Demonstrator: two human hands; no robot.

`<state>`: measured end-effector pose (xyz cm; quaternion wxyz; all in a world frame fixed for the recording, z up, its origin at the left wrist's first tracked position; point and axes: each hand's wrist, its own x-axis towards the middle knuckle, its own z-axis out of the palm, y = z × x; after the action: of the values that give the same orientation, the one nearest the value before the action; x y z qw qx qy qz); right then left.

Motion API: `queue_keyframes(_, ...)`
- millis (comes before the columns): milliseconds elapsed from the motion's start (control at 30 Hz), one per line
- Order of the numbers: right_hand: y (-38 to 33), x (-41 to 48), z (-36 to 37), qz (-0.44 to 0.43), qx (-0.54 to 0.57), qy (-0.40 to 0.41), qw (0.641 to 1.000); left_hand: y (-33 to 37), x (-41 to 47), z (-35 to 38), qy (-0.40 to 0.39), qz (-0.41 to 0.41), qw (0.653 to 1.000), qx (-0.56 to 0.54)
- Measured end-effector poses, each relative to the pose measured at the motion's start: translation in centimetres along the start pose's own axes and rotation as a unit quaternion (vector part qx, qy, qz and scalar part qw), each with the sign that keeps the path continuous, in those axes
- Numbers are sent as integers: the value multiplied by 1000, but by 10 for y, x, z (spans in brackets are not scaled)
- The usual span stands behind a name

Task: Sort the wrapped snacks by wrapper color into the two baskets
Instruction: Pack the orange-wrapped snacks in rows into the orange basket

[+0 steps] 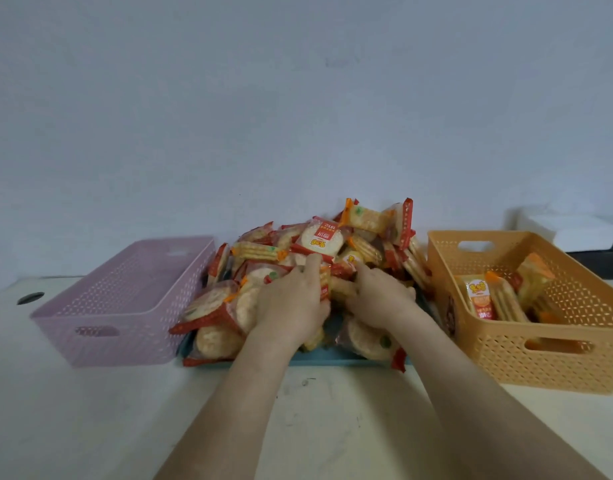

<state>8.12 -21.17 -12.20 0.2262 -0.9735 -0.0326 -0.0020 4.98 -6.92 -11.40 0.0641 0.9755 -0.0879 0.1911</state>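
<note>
Head view: a loose pile of wrapped snacks (229,306) lies heaped on a blue tray (332,360) at the middle of the desk (332,417), between a pink basket (118,341) on the left and an orange basket (540,362) on the right. A few orange-wrapped packets (485,299) lie in the orange basket; none shows in the pink one from this angle.

Both hands are down in the heap, knuckles up. The left hand (291,306) has its fingers bent into the packets just below a red-wrapped round cracker (319,237). The right hand (377,296) sits just beside it, fingertips buried among the wrappers. Whether either hand actually has hold of a packet I cannot tell, because the fingers are hidden.

The packets look light, and their film wrappers are probably slick and crinkly. The crackers inside are likely brittle, so squeezing the flat faces hard risks breaking them. A pinch on a crimped end seam, or a light hold across the edges, seems safest. Pulling one from low in the heap may make others slide off the tray.
</note>
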Motion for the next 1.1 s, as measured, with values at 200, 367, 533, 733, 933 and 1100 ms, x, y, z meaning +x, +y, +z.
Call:
queue_keyframes(200, 3, 0, -12, 64, -30, -32, 997, 0, 0, -1, -11, 21, 1000, 21)
queue_keyframes(367, 8, 2, -4, 42, 14, -62, 997, 6, 0, 3, -34, 76, 996, 28)
queue_keyframes(533, 7, 1, -7, -33, 116, -42, 992, 2, -1, 0, -26, 25, 999, -26)
queue_keyframes(733, -5, -14, -34, -87, 460, -46, 882, -9, 6, -19, 27, -59, 926, -372)
queue_keyframes(933, -22, -30, -57, -54, 620, -137, 771, -10, 15, -37, 122, -167, 738, -643)
queue_keyframes(1100, -34, -66, -70, -238, 508, -33, 827, 10, 11, -52, 155, -198, 725, -641)
